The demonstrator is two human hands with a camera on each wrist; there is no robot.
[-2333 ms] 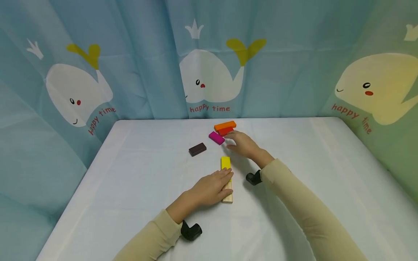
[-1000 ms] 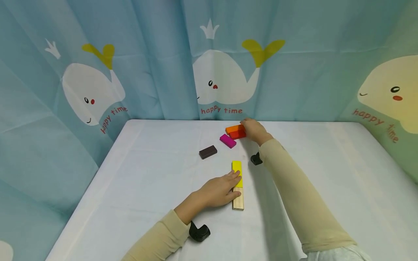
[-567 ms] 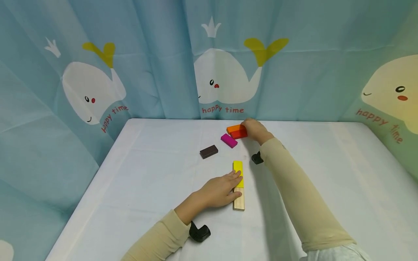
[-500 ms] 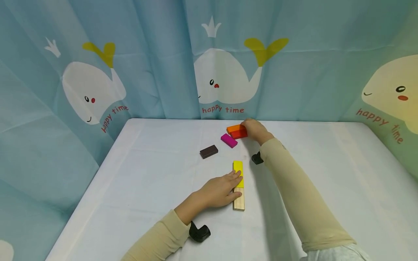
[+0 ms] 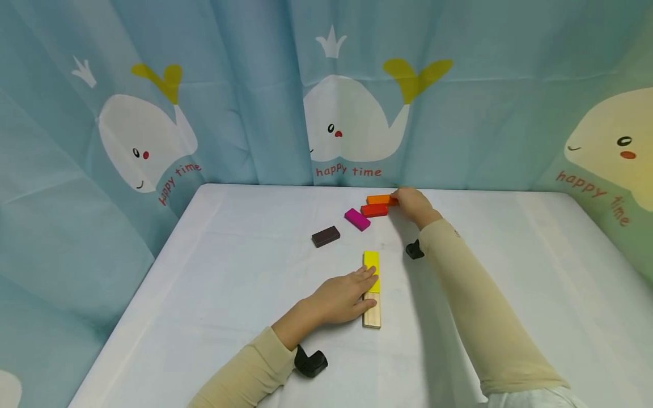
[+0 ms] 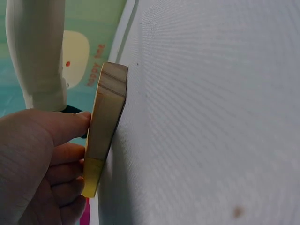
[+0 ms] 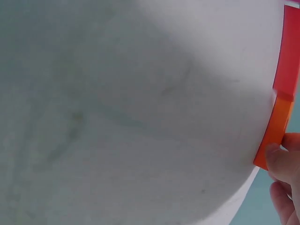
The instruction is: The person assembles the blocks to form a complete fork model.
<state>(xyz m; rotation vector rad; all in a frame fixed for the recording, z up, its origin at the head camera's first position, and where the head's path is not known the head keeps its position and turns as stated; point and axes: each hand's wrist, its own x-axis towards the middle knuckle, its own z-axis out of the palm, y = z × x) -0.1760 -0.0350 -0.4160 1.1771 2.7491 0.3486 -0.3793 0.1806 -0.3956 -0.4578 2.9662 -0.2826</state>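
My left hand [image 5: 340,296] lies with straight fingers on top of a yellow block [image 5: 371,260] and a plain wooden block [image 5: 372,318], which sit end to end in a line. In the left wrist view its thumb and fingers rest along the wooden block [image 6: 104,126]. At the back of the table, my right hand [image 5: 414,205] pinches the right end of an orange block [image 5: 378,199] between thumb and finger, also seen in the right wrist view on the orange block [image 7: 276,122]. A red block [image 5: 374,210] lies just in front of the orange one.
A magenta block [image 5: 357,219] lies left of the red one, and a dark brown block [image 5: 325,236] lies farther left. The white table [image 5: 229,249] ends at a blue curtain [image 5: 245,102] printed with whales. Black wrist cameras [image 5: 311,362] hang under the sleeves.
My right hand has reached back from beside the magenta block and gripped the orange block. In the last half second it has slid that block to the right. The left hand has stayed put.
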